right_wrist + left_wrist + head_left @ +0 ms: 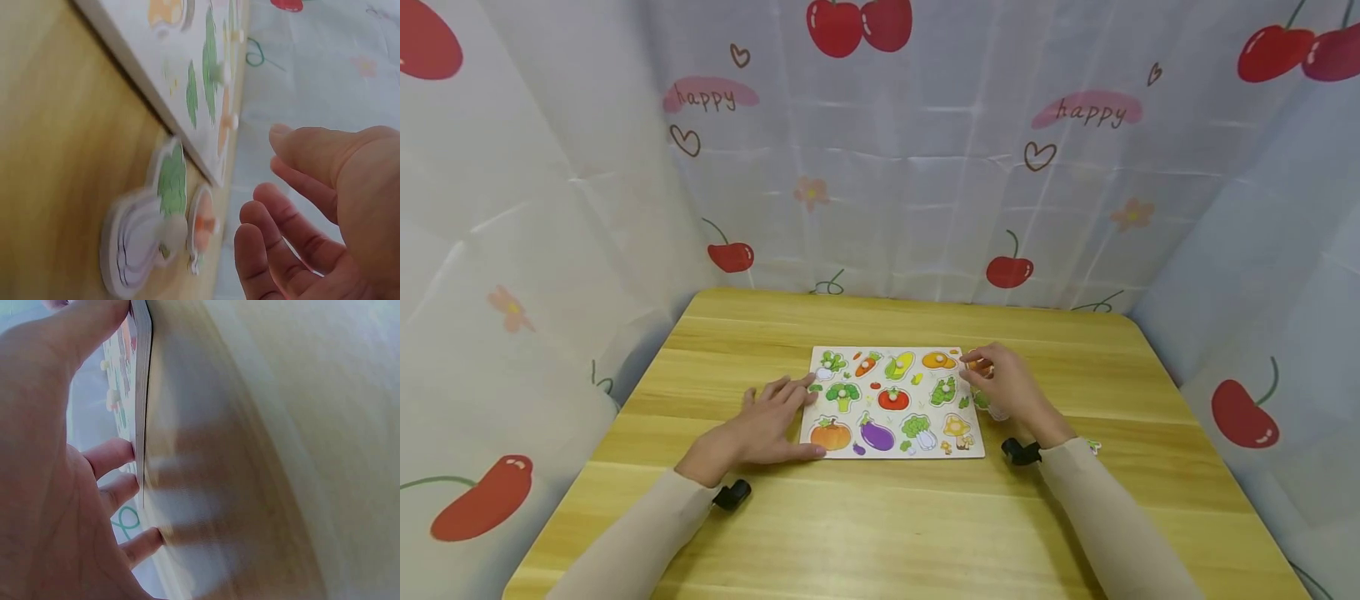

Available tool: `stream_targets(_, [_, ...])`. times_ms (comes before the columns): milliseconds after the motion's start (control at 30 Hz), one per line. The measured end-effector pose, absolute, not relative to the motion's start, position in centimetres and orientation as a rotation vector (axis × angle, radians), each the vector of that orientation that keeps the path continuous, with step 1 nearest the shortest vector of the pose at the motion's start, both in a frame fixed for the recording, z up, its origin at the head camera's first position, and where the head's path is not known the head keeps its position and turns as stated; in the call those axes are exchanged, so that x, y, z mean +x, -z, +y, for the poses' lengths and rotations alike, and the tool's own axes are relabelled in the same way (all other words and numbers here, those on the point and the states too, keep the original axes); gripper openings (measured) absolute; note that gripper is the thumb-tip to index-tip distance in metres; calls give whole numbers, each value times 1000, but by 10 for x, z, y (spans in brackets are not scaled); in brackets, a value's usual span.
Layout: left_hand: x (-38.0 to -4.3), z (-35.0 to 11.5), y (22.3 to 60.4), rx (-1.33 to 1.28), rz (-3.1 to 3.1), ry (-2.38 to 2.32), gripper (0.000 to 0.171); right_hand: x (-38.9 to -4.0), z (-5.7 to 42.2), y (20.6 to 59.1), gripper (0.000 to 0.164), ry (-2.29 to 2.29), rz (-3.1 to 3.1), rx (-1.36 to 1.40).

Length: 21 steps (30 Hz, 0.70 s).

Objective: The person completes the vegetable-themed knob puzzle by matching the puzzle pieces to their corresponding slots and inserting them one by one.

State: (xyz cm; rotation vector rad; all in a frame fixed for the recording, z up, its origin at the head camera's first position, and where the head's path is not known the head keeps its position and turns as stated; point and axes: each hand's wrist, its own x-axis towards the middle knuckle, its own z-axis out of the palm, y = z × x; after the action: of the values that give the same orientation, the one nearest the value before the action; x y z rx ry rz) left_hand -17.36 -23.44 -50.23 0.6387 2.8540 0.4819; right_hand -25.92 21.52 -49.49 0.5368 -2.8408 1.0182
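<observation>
A wooden vegetable puzzle board (917, 379) lies flat on the table, with pictures such as a tomato (893, 399), an eggplant (877, 433) and a pumpkin (830, 434). My left hand (771, 425) rests along its left side, thumb at the near corner, fingers spread against the edge (142, 394). Beside the upper right corner hovers my right hand (1011, 387), fingers loosely bent and nothing between them in the right wrist view. Below that hand lie a loose white-and-green leafy vegetable piece (134, 237) with a knob and an orange piece (203, 225).
Another small piece (1094, 447) shows partly from behind the right sleeve. Several knobs stand up from the board, such as a pale one (112, 399). A cherry-printed curtain (880, 192) surrounds the wooden table (880, 525) at the back and sides.
</observation>
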Motion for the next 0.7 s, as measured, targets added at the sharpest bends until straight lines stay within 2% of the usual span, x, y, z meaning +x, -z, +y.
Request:
stream_targets(400, [-174, -234, 503, 634, 2850, -485, 109, -281, 253, 494, 33, -1026, -2848, 402])
stream_targets(700, [-173, -234, 501, 632, 2849, -487, 106, -291, 257, 498, 31, -1002, -2888, 386])
